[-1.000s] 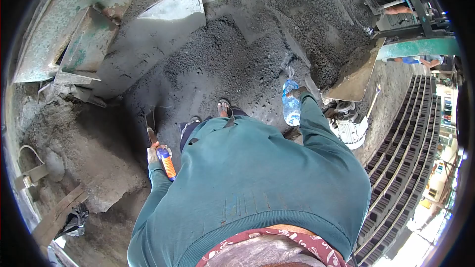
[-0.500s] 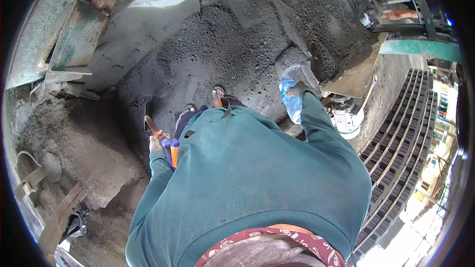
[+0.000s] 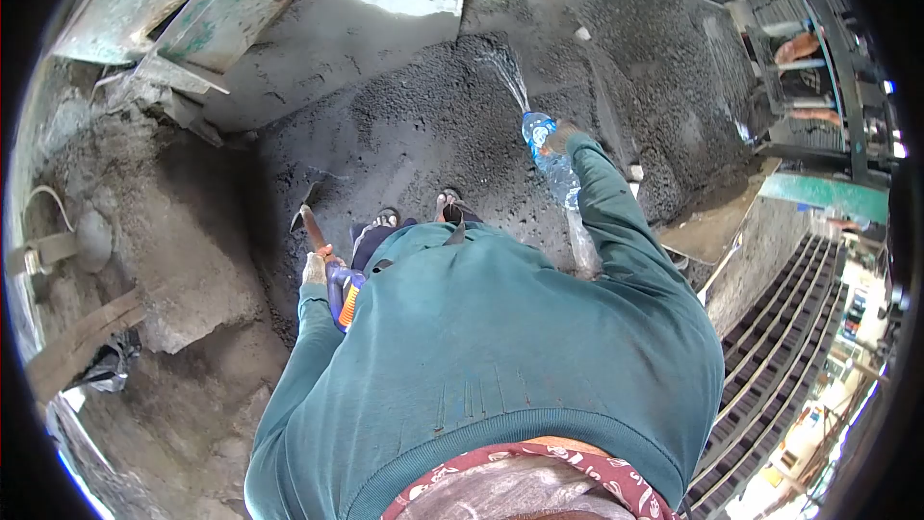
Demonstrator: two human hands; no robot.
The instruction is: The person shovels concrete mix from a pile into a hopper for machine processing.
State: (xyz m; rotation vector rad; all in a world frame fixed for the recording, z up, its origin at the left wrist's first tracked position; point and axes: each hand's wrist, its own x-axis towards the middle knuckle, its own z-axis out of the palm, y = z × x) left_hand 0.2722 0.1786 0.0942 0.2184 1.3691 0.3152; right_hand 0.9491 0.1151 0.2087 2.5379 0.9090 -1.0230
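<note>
My right hand grips a clear plastic bottle with a blue label, tilted with its mouth pointing away from me. Water streams from the mouth onto dark, wet, grainy material on the ground. At my left side, my left hand is closed around the brown shaft of a shovel. A purple and orange grip is at the shaft's near end, beside my body. The shovel's blade is low and only partly visible.
More dark grainy material is heaped to the right. Greenish metal sheets lean at the upper left, near a rough concrete block. Stacked dark racks stand at the right. Another person's hand shows behind a frame.
My right hand has moved forward and left with the bottle, and the water now streams farther forward. My left hand still holds the shovel. The view has shifted.
</note>
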